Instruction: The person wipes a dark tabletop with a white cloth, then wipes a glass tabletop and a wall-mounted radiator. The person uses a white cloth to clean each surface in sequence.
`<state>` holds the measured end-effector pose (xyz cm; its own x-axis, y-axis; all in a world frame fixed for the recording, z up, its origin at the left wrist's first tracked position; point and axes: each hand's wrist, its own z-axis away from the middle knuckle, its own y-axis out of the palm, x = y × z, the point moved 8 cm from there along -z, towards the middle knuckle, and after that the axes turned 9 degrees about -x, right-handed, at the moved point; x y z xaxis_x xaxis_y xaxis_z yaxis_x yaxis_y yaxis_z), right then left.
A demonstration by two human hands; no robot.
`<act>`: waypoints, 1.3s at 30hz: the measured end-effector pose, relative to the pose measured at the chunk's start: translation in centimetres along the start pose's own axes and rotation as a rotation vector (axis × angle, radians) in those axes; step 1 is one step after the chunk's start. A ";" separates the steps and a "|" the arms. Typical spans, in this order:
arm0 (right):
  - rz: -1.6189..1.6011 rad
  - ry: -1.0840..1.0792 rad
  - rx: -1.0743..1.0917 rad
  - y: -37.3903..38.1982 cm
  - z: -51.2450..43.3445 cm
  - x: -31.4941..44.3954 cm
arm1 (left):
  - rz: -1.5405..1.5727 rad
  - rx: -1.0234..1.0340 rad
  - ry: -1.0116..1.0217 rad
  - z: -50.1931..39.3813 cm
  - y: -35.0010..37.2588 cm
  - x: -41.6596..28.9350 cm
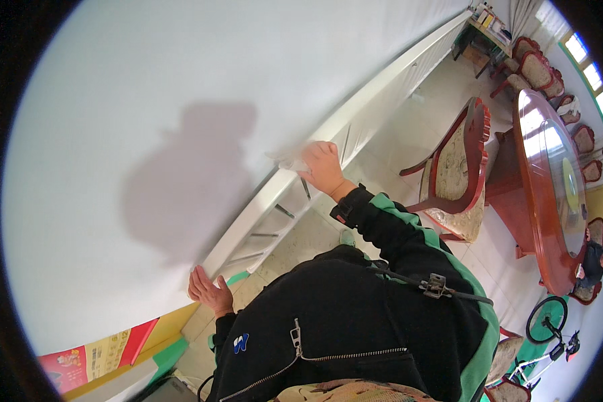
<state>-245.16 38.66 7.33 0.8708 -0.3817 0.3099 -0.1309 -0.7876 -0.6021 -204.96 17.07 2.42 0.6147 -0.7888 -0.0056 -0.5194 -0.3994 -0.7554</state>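
Observation:
Along the white wall [105,100] runs a long white rail [261,201] with slats below it, perhaps a radiator. My right hand [324,168] is on the rail's top, its fingers curled over a pale, crumpled wipe [292,163]; blur hides whether this is cloth, paper or plastic film. Farther down, at the near end of the rail, my left hand [211,292] lies against the corner with the thumb apart and nothing in it. A dark shadow of my head and shoulders falls on the wall to the left.
Right of the rail stands a red wooden chair [457,171] with patterned upholstery, beside a round red table [527,201] with a glass turntable. A person [593,264] sits beyond it. A small bicycle [547,326] is lower right. A desk [490,35] stands at the rail's far end.

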 end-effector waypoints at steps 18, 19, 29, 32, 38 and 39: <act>0.337 0.255 -0.167 -5.9 -4.8 -21.2 | -0.024 0.008 0.027 -0.6 -0.4 -1.0; 0.329 0.236 -0.193 -6.1 -5.0 -21.5 | -0.018 0.003 0.029 -0.6 -0.4 -1.0; 0.346 0.363 -0.276 -8.1 -5.3 -27.0 | -0.126 0.003 -0.038 -0.4 -0.5 -1.6; 0.221 0.351 -0.298 -8.8 -3.4 -26.4 | -0.121 -0.030 -0.043 -0.7 -0.5 -1.6; -0.122 0.475 0.035 -7.9 8.0 -20.7 | -0.073 -0.119 -0.033 -0.4 -0.8 -1.5; -0.150 0.535 0.112 -7.8 10.7 -19.8 | -0.057 -0.132 -0.036 -0.3 -0.8 -1.5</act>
<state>-256.35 57.54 -2.00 0.5103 -0.4844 0.7106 0.0523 -0.8073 -0.5878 -205.64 18.43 3.28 0.6654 -0.7464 0.0098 -0.5549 -0.5033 -0.6624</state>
